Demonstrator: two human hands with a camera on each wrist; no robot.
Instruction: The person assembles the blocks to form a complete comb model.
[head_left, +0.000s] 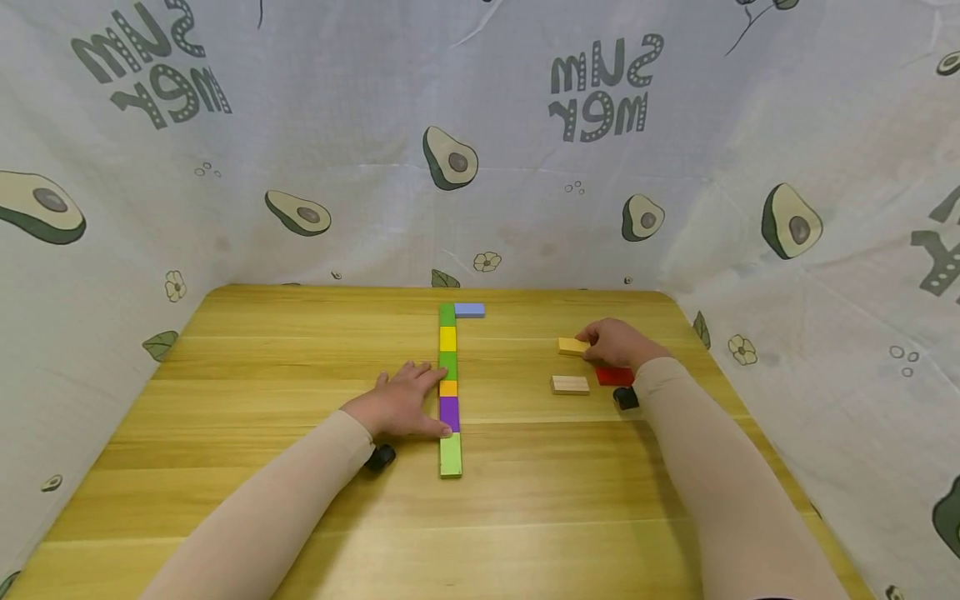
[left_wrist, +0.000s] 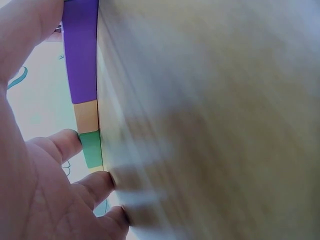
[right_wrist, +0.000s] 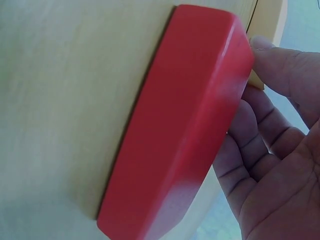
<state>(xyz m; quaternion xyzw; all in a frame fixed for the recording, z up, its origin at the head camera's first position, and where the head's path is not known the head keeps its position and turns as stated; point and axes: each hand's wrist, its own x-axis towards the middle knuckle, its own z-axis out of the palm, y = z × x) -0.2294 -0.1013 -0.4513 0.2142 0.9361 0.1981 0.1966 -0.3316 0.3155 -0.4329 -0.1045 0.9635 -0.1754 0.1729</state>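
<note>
A straight row of coloured blocks runs away from me: a light green block (head_left: 450, 458), a purple block (head_left: 448, 412), a small orange block (head_left: 448, 388), a green block (head_left: 449, 365), a yellow block (head_left: 447, 338) and a far green block (head_left: 447, 314). My left hand (head_left: 401, 404) lies beside it, fingers spread. Its thumb is at the purple and light green blocks, a fingertip at the green one. On the right, my right hand (head_left: 618, 343) pinches the right end of a yellow-orange block (head_left: 570, 347). A red block (right_wrist: 170, 115) lies nearer, below that hand.
A blue block (head_left: 469, 311) joins the row's far end, pointing right. One plain wooden block (head_left: 570, 386) lies left of the red one. Behind the wooden table (head_left: 510, 525) hangs a patterned cloth (head_left: 360, 108), which also rises at both sides.
</note>
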